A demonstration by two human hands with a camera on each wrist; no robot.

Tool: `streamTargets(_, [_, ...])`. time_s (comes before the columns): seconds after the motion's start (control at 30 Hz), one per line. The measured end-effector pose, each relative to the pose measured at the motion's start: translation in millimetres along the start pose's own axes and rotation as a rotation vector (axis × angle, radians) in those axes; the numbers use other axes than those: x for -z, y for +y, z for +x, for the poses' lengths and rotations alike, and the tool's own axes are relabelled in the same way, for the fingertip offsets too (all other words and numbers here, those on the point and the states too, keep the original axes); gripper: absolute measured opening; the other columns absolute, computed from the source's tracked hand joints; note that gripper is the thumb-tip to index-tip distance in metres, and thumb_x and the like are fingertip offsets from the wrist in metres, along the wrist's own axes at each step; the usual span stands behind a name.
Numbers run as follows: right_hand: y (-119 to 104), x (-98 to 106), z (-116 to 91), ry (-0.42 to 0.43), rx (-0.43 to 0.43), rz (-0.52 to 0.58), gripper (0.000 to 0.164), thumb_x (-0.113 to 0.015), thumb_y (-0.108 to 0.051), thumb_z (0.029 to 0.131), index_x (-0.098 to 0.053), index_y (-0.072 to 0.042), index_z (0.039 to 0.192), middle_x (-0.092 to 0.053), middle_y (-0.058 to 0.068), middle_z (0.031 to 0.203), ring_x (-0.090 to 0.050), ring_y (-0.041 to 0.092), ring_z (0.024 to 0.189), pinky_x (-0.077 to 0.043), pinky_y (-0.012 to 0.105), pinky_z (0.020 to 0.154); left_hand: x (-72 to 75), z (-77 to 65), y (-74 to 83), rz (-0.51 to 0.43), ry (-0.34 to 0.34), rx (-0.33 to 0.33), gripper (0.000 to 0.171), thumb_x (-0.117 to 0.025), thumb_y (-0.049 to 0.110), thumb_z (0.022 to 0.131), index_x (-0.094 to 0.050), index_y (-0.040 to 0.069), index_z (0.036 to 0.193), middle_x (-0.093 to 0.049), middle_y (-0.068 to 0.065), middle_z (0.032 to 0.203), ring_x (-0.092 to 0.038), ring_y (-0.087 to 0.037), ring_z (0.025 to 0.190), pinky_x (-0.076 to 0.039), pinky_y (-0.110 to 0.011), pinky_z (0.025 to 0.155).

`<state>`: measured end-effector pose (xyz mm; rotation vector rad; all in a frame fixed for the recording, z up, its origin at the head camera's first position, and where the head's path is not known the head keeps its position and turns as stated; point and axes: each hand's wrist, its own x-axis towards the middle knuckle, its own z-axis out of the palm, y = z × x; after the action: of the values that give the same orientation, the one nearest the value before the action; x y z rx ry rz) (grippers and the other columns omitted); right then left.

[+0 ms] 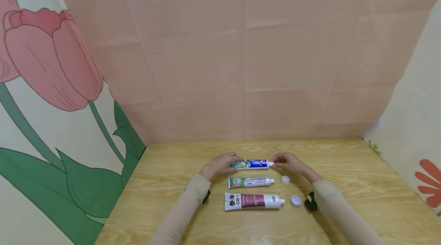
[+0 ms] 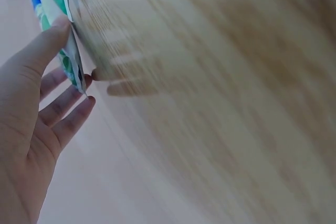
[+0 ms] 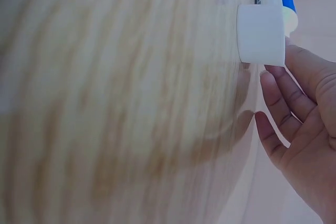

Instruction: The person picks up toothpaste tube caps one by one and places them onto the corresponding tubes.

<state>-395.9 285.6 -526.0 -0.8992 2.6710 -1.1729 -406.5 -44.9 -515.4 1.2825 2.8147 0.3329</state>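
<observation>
One toothpaste tube [image 1: 254,164] between left fingers [image 2: 75,118]

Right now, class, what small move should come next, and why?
Probably a gentle twist of the white tip on the blue tube: the right hand has its fingers there, the left hand holds the tube, and the green tube and red tube lie uncapped, with loose caps nearby.

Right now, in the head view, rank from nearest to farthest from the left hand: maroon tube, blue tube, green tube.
1. Blue tube, in the left hand.
2. Green tube, middle of the row.
3. Maroon tube, front of the row.
</observation>
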Motion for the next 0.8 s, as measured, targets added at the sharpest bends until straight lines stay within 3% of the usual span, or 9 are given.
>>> streamTargets(0.27, [-2.3, 0.8, 0.3, -0.011, 0.004, 0.012, 0.016, -0.061, -0.009, 0.089, -0.064, -0.001, 0.102, -0.066, 0.011, 0.093, -0.06, 0.02, 0.084, -0.05, 0.022, 0.073, -2.1, 0.0, -2.3, -0.027, 0.0, 0.019, 0.053, -0.061, 0.039, 0.087, -0.046, 0.026, 0.136, -0.049, 0.004, 0.135, -0.047, -0.013, 0.121, -0.039, -0.031, 0.103])
streamTargets(0.63, [0.0, -0.5, 1.5, -0.031, -0.011, 0.027, 0.016, -0.056, -0.001, 0.09, -0.06, 0.006, 0.104, -0.063, 0.021, 0.095, -0.059, 0.033, 0.086, -0.052, 0.027, 0.072, -1.0, -5.0, 0.5, -0.056, -0.004, 0.053, 0.054, -0.06, 0.04, 0.087, -0.044, 0.028, 0.137, -0.045, 0.0, 0.14, -0.043, -0.017, 0.127, -0.037, -0.037, 0.106])
streamTargets(0.8, [2.0, 0.5, -1.4, -0.032, 0.007, 0.021, 0.018, -0.058, -0.006, 0.09, -0.059, 0.004, 0.106, -0.064, 0.016, 0.096, -0.06, 0.024, 0.087, -0.051, 0.023, 0.074, 0.3, -8.3, 1.8, -0.076, 0.002, 0.069, 0.055, -0.061, 0.04, 0.087, -0.043, 0.029, 0.137, -0.046, 0.002, 0.137, -0.046, -0.015, 0.122, -0.04, -0.035, 0.103])
